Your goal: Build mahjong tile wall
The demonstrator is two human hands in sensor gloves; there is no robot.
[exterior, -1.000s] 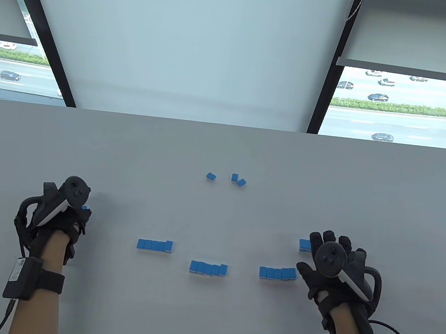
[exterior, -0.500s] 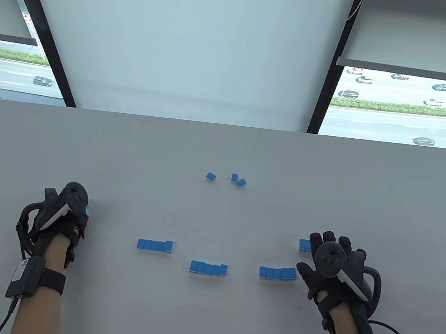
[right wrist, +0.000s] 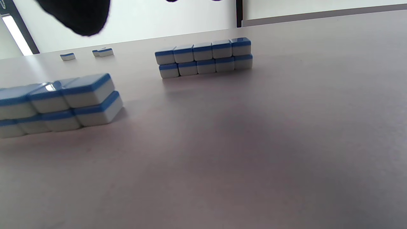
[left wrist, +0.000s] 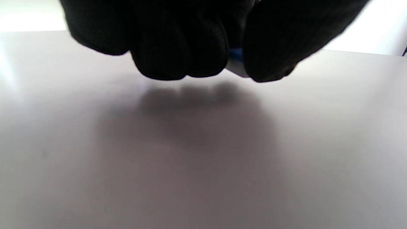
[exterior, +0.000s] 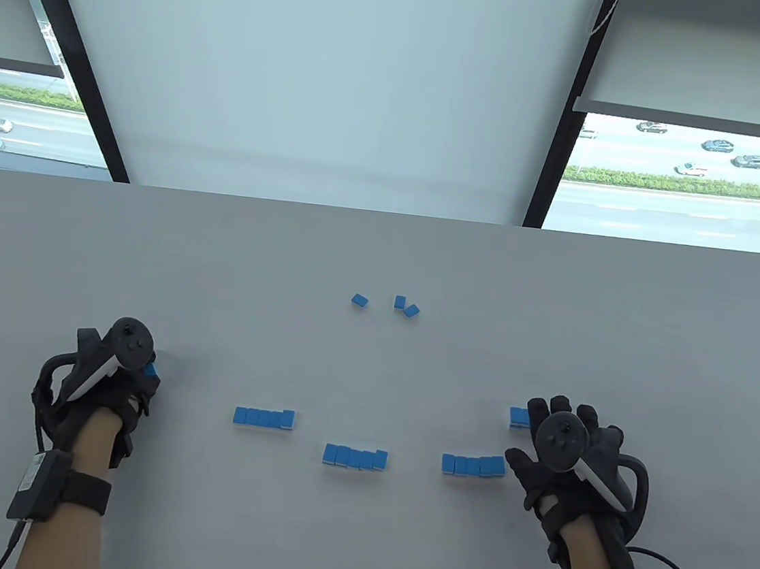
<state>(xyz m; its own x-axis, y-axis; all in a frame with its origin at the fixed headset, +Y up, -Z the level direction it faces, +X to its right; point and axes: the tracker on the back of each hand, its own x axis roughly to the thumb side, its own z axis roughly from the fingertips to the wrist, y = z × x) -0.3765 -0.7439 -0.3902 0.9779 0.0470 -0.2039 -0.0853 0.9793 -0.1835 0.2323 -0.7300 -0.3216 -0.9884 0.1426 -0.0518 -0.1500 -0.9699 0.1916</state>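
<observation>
The left hand (exterior: pixel 109 385) pinches a blue-and-white tile (left wrist: pixel 236 60) between curled fingers and thumb, above the table (exterior: pixel 383 257). Then come three two-high tile runs: left (exterior: pixel 264 417), middle (exterior: pixel 355 457), right (exterior: pixel 473 464). Three loose tiles (exterior: pixel 386 304) lie farther back. The right hand (exterior: pixel 571 457) lies flat, fingers spread, beside a short stack (exterior: pixel 520 417)

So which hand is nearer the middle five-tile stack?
Right. The right hand lies beyond the stack past another stack; the left hand is farther off.
</observation>
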